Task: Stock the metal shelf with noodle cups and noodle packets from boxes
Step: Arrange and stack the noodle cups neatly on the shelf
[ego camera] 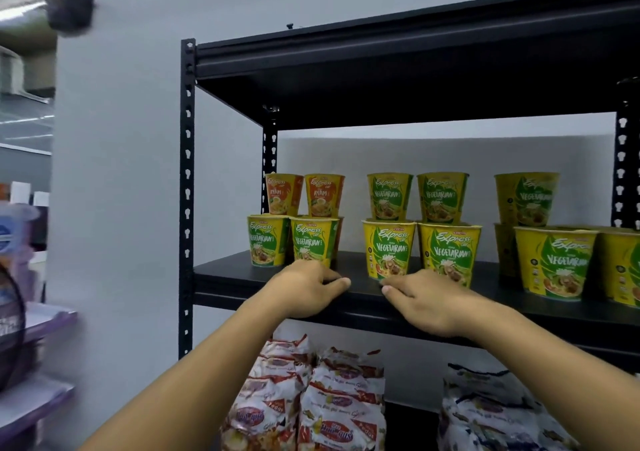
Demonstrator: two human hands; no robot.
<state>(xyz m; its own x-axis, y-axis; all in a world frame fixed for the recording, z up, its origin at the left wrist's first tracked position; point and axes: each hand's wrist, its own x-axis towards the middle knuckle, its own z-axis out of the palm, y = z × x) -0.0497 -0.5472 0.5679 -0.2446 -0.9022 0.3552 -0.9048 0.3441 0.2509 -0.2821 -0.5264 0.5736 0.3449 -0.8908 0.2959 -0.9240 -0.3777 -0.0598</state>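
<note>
While both arms reach up to the middle board of the black shelf point(239, 276), the left grip point(304, 286) lies at the board's front edge, right at the foot of a green cup point(313, 243); its fingers are bent and their tips hidden, so I cannot tell whether it grasps that cup or only touches it; the right grip point(424, 298) rests on the same edge just in front of the next cup point(389, 248), fingers loosely bent, released, grasping nothing. The cups stand on that board in three clusters, two tiers high; the left cluster has two orange cups point(323, 194) on top of green ones; the middle and right clusters are all green and yellow. On the level below lie red packets point(311, 398), heaped at the left, and blue packets point(491, 412) at the right, a gap between the two heaps. A pale wall point(121, 173) stands behind and to the left of the shelf.
</note>
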